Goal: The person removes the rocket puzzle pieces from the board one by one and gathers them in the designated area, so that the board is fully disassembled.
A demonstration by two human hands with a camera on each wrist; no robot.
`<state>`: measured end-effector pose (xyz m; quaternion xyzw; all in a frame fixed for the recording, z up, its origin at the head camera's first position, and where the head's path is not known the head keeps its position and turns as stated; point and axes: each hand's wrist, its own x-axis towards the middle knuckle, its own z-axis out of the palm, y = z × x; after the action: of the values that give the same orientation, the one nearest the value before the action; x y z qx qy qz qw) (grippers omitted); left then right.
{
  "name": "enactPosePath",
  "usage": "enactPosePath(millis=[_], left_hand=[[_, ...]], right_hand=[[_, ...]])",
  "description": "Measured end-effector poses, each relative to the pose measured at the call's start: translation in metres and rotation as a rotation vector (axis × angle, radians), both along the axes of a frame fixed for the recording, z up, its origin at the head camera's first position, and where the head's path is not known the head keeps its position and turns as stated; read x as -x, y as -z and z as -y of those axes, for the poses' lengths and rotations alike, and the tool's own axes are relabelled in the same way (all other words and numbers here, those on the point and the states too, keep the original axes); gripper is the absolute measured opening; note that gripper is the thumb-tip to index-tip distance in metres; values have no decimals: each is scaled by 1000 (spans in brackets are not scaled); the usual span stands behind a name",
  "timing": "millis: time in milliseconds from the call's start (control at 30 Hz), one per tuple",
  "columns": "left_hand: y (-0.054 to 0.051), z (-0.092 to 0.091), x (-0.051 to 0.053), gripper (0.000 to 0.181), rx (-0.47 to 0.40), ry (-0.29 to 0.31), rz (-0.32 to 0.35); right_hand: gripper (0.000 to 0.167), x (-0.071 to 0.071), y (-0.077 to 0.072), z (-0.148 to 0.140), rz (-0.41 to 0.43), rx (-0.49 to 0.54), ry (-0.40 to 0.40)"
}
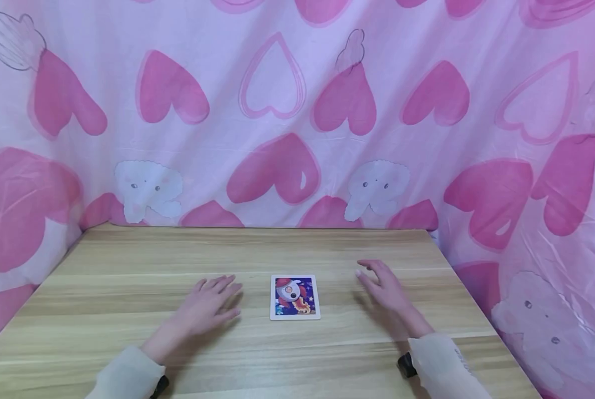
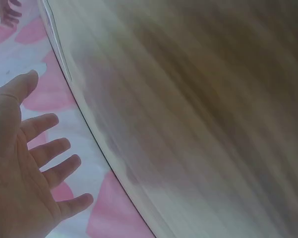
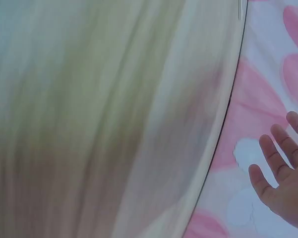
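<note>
A picture card (image 1: pixel 295 297) with a white border lies flat on the wooden table, showing a colourful cartoon on dark blue. My left hand (image 1: pixel 208 306) hovers to the left of the card, fingers spread and nothing held. On the other side, my right hand (image 1: pixel 386 285) is raised over the table with loosely bent fingers, apart from the card. In the left wrist view the left hand (image 2: pixel 27 163) shows its palm with the fingers apart. The right wrist view catches the right hand (image 3: pixel 285 173) at its edge, fingers extended and holding nothing.
The wooden table (image 1: pixel 142 266) has a pale striped grain. A pink curtain (image 1: pixel 277 160) with hearts and white cartoon animals hangs behind it and along both sides. Black bands (image 1: pixel 407 366) show at the wrists below light sleeves (image 1: pixel 444 363).
</note>
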<state>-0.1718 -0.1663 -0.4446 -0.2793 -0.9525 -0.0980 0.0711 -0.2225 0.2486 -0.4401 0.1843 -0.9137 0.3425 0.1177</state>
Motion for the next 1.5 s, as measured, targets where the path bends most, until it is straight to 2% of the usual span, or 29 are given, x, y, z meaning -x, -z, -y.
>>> enactPosePath(millis=[300,633,1000,1167,1333,1500], left_hand=[[2,-16,-1,54,15,47,86],[5,-30,5,58,47,71,110],[7,-43,14,67,74,44,172],[7,-48,19,69,69,28,197],[7,-53,24,73,49,14,226],[7,-59,28,78,67,-13,238]], right_hand=[[26,4,5,29,137,88,-25],[21,7,6,60,224,111,-53],[20,14,8,87,243,31,-156],[19,19,8,99,279,3,-203],[19,24,9,111,339,-44,-207],[18,28,8,124,344,-72,-237]])
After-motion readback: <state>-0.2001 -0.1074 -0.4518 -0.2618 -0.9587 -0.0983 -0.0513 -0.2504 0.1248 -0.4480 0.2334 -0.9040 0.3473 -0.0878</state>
